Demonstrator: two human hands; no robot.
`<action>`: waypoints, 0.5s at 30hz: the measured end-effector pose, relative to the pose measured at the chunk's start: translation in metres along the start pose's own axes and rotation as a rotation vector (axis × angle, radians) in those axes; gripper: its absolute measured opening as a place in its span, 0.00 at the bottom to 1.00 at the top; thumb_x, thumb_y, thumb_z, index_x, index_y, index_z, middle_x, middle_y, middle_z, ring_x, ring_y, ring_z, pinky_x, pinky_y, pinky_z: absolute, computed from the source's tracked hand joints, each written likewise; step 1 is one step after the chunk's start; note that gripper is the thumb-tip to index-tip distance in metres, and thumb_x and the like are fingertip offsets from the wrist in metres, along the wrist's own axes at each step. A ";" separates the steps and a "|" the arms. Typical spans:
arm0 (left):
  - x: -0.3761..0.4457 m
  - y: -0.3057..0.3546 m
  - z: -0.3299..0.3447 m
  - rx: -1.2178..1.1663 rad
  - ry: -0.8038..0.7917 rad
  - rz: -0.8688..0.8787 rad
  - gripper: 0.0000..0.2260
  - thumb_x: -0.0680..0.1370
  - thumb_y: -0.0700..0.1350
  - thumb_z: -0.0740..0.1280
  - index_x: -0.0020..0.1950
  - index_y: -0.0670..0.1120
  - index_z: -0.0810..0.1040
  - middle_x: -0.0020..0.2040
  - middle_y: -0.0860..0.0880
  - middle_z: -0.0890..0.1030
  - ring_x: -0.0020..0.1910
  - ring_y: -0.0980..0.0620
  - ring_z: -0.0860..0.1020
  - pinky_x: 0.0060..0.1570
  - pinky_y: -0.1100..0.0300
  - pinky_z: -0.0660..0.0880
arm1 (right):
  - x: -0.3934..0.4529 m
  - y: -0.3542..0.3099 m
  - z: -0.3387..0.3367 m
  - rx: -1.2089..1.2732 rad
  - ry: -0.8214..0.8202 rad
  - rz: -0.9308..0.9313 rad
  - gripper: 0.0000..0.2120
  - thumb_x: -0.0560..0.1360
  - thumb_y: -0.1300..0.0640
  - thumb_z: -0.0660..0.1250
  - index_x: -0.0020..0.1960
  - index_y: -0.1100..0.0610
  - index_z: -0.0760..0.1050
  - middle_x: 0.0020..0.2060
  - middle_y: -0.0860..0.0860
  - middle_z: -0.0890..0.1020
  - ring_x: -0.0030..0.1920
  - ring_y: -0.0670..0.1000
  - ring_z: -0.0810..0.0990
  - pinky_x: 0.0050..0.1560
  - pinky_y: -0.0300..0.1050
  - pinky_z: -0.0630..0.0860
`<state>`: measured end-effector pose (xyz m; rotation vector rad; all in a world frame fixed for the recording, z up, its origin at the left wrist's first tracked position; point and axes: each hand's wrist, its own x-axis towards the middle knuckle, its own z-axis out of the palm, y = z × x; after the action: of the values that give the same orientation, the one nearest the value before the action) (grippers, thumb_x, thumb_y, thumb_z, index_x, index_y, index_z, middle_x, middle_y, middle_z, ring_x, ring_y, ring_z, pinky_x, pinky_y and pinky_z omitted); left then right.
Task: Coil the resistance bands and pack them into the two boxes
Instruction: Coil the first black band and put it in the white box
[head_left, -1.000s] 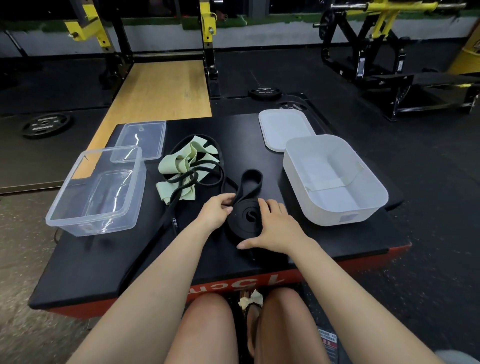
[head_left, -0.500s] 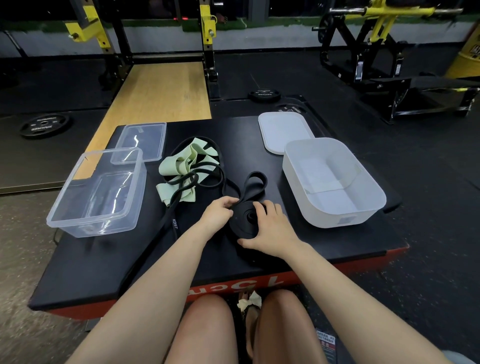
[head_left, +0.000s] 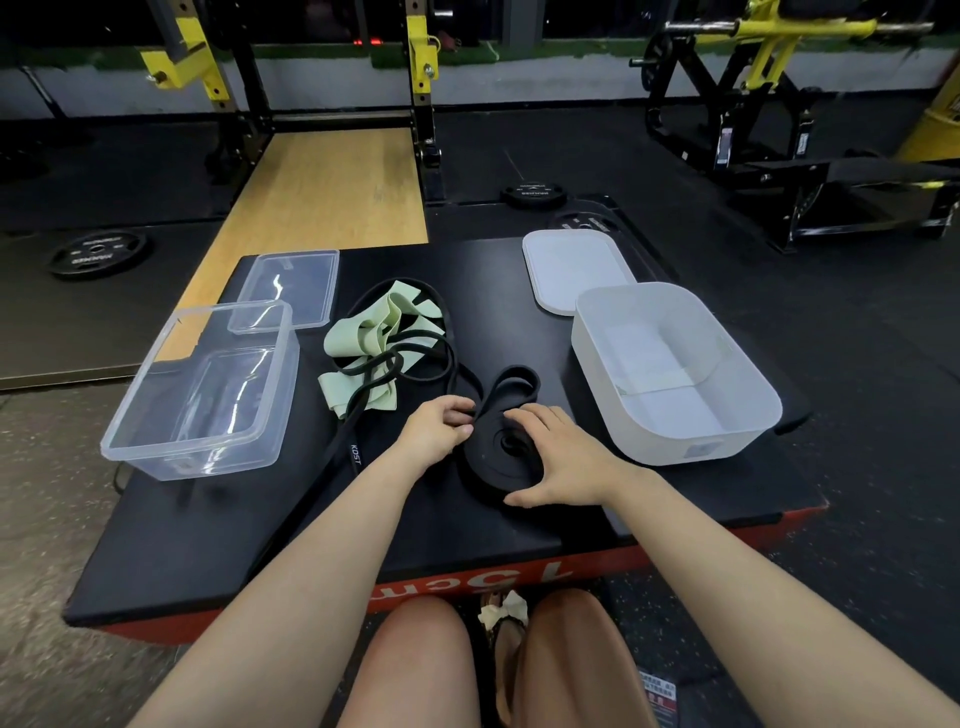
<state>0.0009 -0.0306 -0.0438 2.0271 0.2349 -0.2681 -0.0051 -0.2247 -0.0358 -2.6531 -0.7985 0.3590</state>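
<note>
A wide black resistance band (head_left: 501, 457) lies partly coiled flat on the black platform (head_left: 260, 535), its loose loop reaching away from me. My right hand (head_left: 563, 454) rests over the coil, thumb along its near rim and fingers on its far side. My left hand (head_left: 439, 431) pinches the band's free strand at the coil's left edge. A light green band (head_left: 371, 338) lies crumpled behind, tangled with a thin black band (head_left: 400, 371). A clear plastic box (head_left: 202, 389) stands at the left and a white box (head_left: 670, 371) at the right, both with nothing inside.
The clear lid (head_left: 285, 288) lies behind the clear box and the white lid (head_left: 574, 270) behind the white box. Weight plates (head_left: 98, 252) lie on the floor, with racks beyond. My knees are under the platform's near red edge (head_left: 467, 587).
The coil has turned and grown a little while the loose loop got shorter. My right hand shifted slightly round the coil; my left hand stayed at its left edge.
</note>
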 end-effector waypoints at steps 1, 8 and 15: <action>0.000 0.001 0.000 0.014 -0.013 0.001 0.16 0.78 0.35 0.63 0.65 0.43 0.74 0.58 0.45 0.79 0.51 0.53 0.75 0.40 0.69 0.72 | 0.000 0.001 -0.001 0.003 -0.008 -0.004 0.49 0.64 0.38 0.74 0.76 0.51 0.53 0.72 0.48 0.59 0.72 0.49 0.56 0.72 0.50 0.61; 0.003 0.003 0.002 0.094 0.011 -0.015 0.16 0.76 0.34 0.64 0.62 0.43 0.77 0.58 0.45 0.80 0.58 0.48 0.77 0.59 0.58 0.72 | 0.002 0.003 -0.004 0.003 -0.050 -0.023 0.49 0.65 0.39 0.74 0.76 0.53 0.53 0.73 0.48 0.58 0.73 0.49 0.54 0.73 0.47 0.58; 0.000 0.006 0.002 0.153 -0.033 0.018 0.17 0.77 0.33 0.62 0.66 0.42 0.74 0.61 0.43 0.78 0.60 0.46 0.76 0.61 0.57 0.71 | -0.009 -0.009 0.005 -0.053 -0.012 0.167 0.57 0.63 0.33 0.72 0.78 0.56 0.43 0.76 0.51 0.52 0.76 0.53 0.50 0.73 0.50 0.58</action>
<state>0.0029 -0.0348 -0.0397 2.1731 0.1798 -0.3166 -0.0179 -0.2216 -0.0355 -2.7780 -0.5989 0.4011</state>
